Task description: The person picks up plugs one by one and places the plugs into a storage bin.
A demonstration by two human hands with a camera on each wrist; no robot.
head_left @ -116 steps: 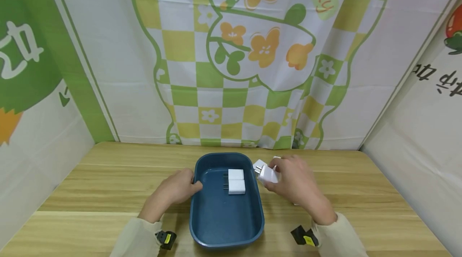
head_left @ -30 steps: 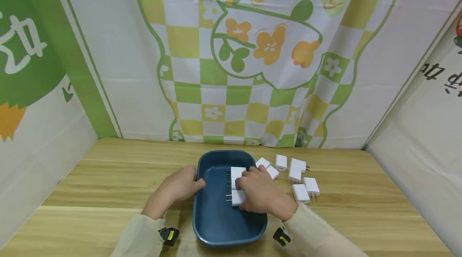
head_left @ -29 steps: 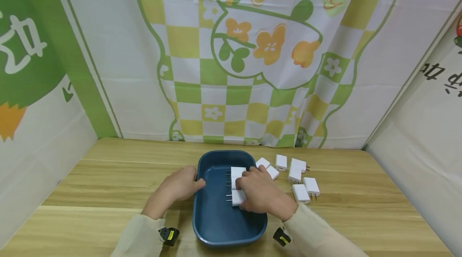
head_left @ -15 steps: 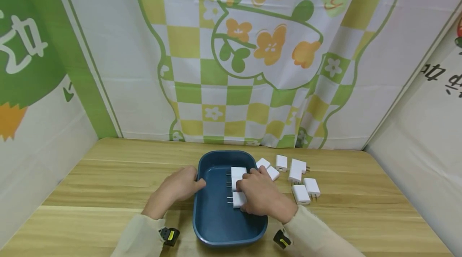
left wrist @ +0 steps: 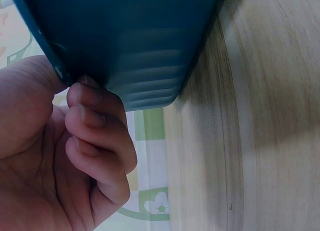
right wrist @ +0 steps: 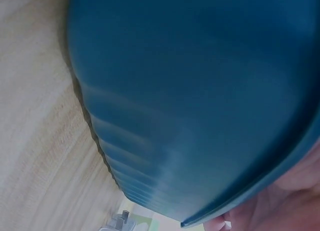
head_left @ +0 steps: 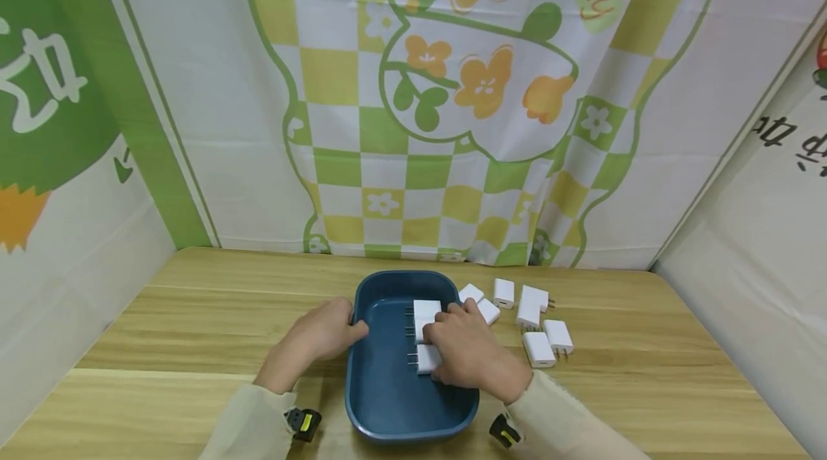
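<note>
A deep blue rectangular bin (head_left: 413, 402) stands on the table. My left hand (head_left: 316, 336) pinches its left rim between thumb and curled fingers; the left wrist view shows the thumb and fingertips (left wrist: 85, 96) on the rim. My right hand (head_left: 474, 349) reaches over the right rim into the bin and holds a white plug-in charger (head_left: 428, 359), its metal prongs pointing left. Just beyond it, two more white chargers (head_left: 426, 311) lie side by side in the bin, prongs also left, partly covered by the fingers. The bin's wall (right wrist: 175, 91) hides most of the right hand in the right wrist view.
Several loose white chargers (head_left: 538, 349) lie on the wooden table (head_left: 646, 374) to the right of the bin, two of them (head_left: 486, 311) close to its far right corner. A patterned curtain (head_left: 400, 216) hangs behind the table's far edge.
My right hand has brought a charger from the right of the bin down inside it, beside the other two. Over the last second that charger has shifted slightly nearer. The left hand keeps its place.
</note>
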